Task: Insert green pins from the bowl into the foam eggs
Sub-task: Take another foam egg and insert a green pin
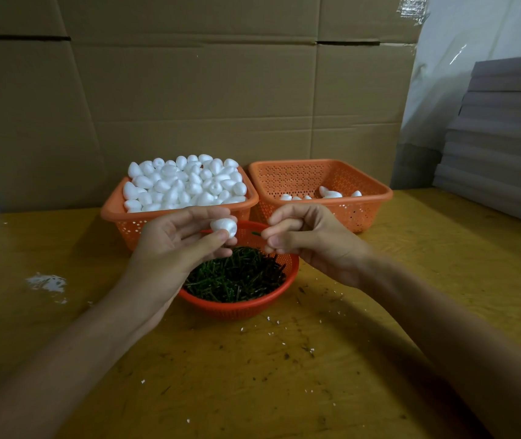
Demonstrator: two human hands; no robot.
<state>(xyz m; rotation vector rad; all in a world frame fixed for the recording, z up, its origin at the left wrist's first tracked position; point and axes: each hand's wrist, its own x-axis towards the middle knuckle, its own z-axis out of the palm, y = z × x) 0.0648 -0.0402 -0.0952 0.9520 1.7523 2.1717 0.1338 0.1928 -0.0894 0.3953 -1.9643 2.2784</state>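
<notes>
My left hand holds a white foam egg between thumb and fingers, above the round red bowl full of green pins. My right hand pinches a green pin whose tip points left at the egg, a short gap away. Behind the bowl, the left orange basket is heaped with foam eggs. The right orange basket holds a few eggs on its bottom.
The yellow wooden table carries white foam crumbs and dark specks near the bowl, and a white smear at the left. Cardboard sheets stand behind the baskets. Stacked grey boards lie at the right.
</notes>
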